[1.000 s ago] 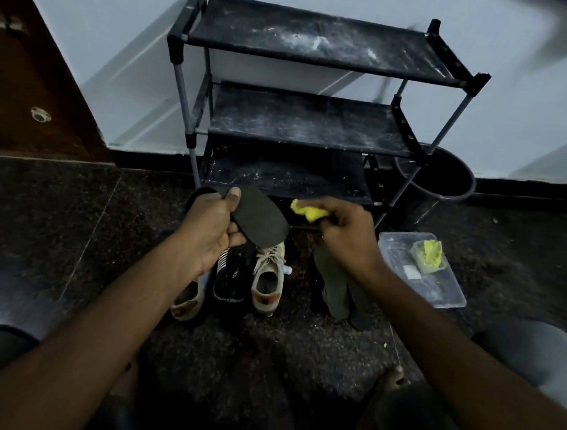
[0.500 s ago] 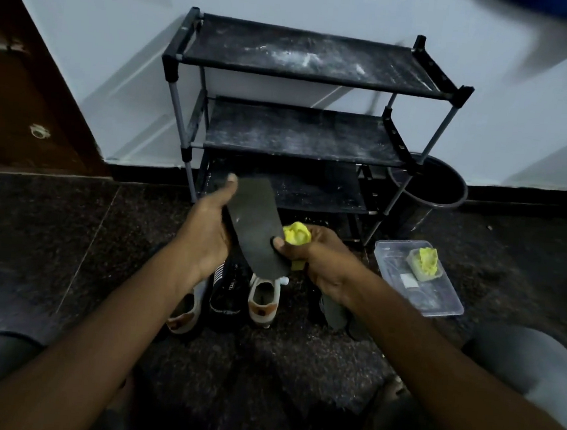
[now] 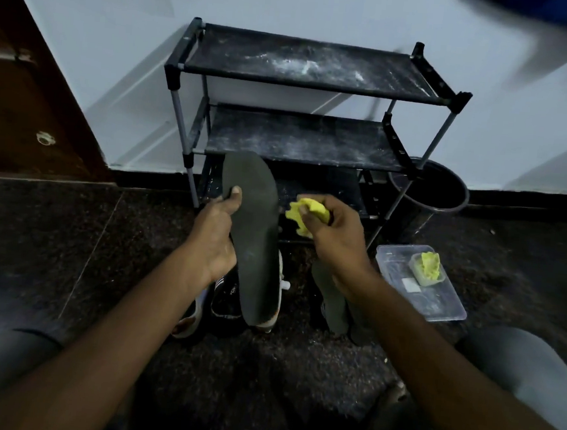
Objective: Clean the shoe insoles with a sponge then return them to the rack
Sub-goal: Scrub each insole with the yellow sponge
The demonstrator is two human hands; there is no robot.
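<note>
Brown wood of a door [image 3: 27, 106] fills the far left, beside a pale wall and above a dark speckled floor [image 3: 49, 246]. Next comes the left hand [image 3: 216, 240], which grips the dark grey insole [image 3: 256, 240] by its left edge, with the thumb laid on the near face and the other fingers hidden behind it. The insole is held up off the floor in front of the lower shelves of the black rack [image 3: 305, 66], with its flat face turned to the camera. Its long axis runs nearly upright in the view. The broader end is up and leans a little left, level with the middle shelf. The narrower end points down toward the person, over a pair of shoes [image 3: 226, 299] standing on the floor. Just beside the insole's right edge is the yellow sponge [image 3: 304, 213], crumpled between the thumb and curled fingers of the right hand [image 3: 338, 243]; whether sponge and insole touch cannot be told. Below that wrist more insoles [image 3: 332, 301] lie on the floor, lengthwise toward the rack, whose three shelves are dusted white. Farther right a black bin [image 3: 428, 193] sits by the rack's leg. Nearer the person a clear plastic box [image 3: 438, 307] lies on the floor, with a small tub [image 3: 427, 266] holding something yellow at its far end.
</note>
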